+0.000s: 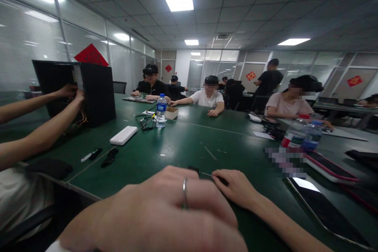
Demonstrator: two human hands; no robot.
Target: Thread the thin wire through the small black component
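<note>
My left hand (pixel 165 208), with a silver ring on one finger, is very large and close to the camera. Its fingers bend down and away, and their tips are hidden, so whatever they hold cannot be seen. Beyond it, my right hand (pixel 236 187) rests low at the green table (pixel 189 141) with its fingers curled together. Just left of its fingertips shows a thin pale line beside a small dark piece (pixel 193 169), partly covered by my left hand; I cannot make out its kind.
At left, another person's hands (pixel 71 92) reach into a black computer case (pixel 99 94). A white power bank (pixel 123 135), a water bottle (pixel 161 111) and cables (pixel 145 122) lie ahead. A phone (pixel 325 208) and more bottles (pixel 312 136) are at right. Several people sit around.
</note>
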